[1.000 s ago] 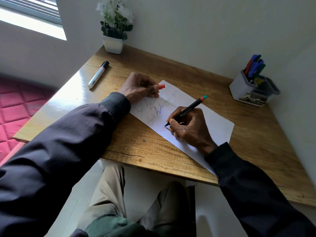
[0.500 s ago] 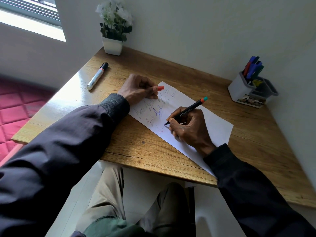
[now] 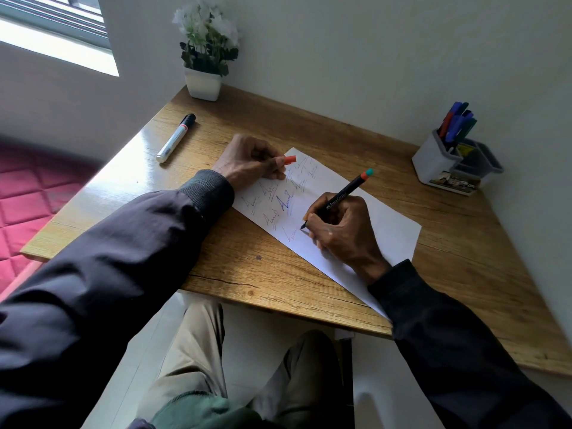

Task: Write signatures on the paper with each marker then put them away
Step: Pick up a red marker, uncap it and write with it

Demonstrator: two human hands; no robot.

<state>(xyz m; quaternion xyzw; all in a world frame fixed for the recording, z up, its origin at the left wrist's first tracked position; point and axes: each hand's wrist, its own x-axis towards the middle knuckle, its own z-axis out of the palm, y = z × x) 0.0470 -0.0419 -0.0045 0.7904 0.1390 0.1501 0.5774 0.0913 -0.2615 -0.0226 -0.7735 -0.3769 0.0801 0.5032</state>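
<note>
Wooden desk (image 3: 309,125) in a white corner, window light from the left. Paper (image 3: 387,230) lies slantwise across it. My right hand (image 3: 343,230) grips the black marker (image 3: 340,196) in a writing pinch, nib down on the near-left part of the sheet, beside a reddish stroke. My left hand (image 3: 247,162) sits at the sheet's far-left edge, fingers curled round the orange cap (image 3: 290,159).

Risks, as I judge them:
- Heel of my right hand lies on the paper, so dragging it could smear fresh ink.
- Sheet is held at one end only, so a hard stroke may skew it.
- Cap is held loosely near the fingertips and could slip and roll.
- White marker (image 3: 176,138) lies loose near the left edge, where a nudge from my sleeve might send it off.

Hard to make out:
- Nib contact is partly masked by my fingers.
- Near corner of the sheet is under my right sleeve.
- Signatures are too small to read.
- Holder (image 3: 433,162) at far right has several markers I can't count, and its other compartments are dark.
</note>
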